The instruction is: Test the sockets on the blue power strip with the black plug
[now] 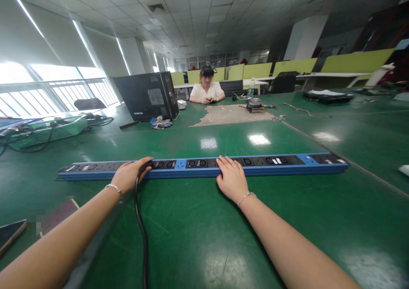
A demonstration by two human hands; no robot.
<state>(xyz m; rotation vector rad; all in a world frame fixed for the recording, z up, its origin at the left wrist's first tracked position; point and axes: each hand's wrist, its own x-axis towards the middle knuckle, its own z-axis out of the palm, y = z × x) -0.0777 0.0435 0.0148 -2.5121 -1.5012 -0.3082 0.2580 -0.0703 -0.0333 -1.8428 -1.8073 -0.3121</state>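
A long blue power strip [181, 164] with black sockets lies across the green table in front of me. My left hand [129, 174] is closed around the plug of a black power cord [142, 229], up against the left half of the strip; whether the plug sits in a socket is hidden by my fingers. From there the cord hangs toward me and runs out of the bottom of the view. My right hand [231, 176] lies flat over the strip a little right of its middle, fingers stretched across the sockets.
Behind the strip stand a black computer case [145, 96] and, beside it, a glove [161, 122]. A green basket [53, 132] with cables is at the left. Across the table [179, 225] sits a person [207, 88]. A dark flat device [12, 233] lies near left.
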